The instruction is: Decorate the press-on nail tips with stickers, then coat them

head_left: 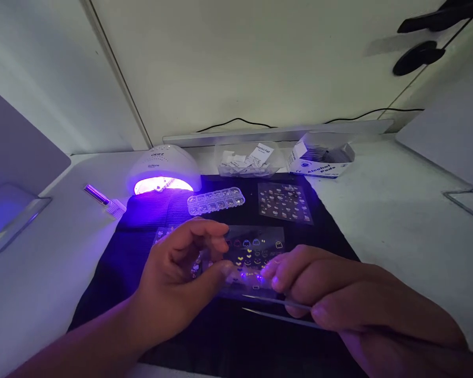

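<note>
My left hand point(177, 278) is curled over the sticker sheets, with a gap between its thumb and index finger. Across from it, my right hand point(347, 294) grips metal tweezers point(279, 310), whose two tips are apart and point left. The right fingertips are pinched together beside small purple glints; whether they also hold a tiny clear piece is unclear. Below both hands lies a clear sheet point(274, 236) with faces and yellow hearts. Another patterned sheet point(163, 232) is partly hidden behind my left hand.
A nail lamp point(161, 163) glows purple at the back left, near a clear-handled tool point(102, 199). A compartment case point(216, 201) and another sticker sheet point(284, 202) lie on black cloth point(118, 257). Behind are a packet tray point(248, 163) and an alcohol pad box point(321, 160).
</note>
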`<state>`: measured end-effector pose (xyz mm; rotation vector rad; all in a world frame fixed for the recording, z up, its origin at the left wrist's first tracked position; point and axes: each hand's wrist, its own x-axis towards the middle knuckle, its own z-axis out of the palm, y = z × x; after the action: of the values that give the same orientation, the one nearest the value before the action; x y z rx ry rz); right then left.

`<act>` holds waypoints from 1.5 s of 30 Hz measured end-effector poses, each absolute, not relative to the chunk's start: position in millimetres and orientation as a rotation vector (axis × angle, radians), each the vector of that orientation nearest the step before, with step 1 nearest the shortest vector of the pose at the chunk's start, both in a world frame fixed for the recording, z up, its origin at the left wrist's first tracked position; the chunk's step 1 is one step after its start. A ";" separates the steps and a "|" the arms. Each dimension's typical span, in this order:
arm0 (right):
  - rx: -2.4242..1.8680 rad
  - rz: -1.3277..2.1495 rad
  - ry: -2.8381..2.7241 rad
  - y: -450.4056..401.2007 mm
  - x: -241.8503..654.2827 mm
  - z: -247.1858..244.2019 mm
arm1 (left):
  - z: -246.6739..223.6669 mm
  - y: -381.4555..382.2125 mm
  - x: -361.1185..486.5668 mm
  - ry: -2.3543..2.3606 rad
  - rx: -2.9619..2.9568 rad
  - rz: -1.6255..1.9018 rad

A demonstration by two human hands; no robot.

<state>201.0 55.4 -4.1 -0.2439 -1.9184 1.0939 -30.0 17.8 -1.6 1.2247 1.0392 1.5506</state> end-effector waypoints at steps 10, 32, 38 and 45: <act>-0.374 1.090 -1.558 73.0 193.9 1.6 | 18.0 38.6 -71.9 1.193 1.198 1.753; -0.343 1.024 -1.385 109.6 185.5 -7.4 | 12.9 74.1 -95.5 1.991 1.818 0.996; -0.364 1.015 -1.411 109.2 182.7 -8.9 | 28.2 56.8 -120.5 1.921 2.096 0.312; -0.546 1.063 -1.346 98.1 184.6 -4.5 | 13.9 58.0 -117.1 1.846 2.127 -0.169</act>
<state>184.6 98.1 -4.5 -0.5460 -1.3464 1.0628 -117.1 58.0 13.9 2.1272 1.8461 -0.1687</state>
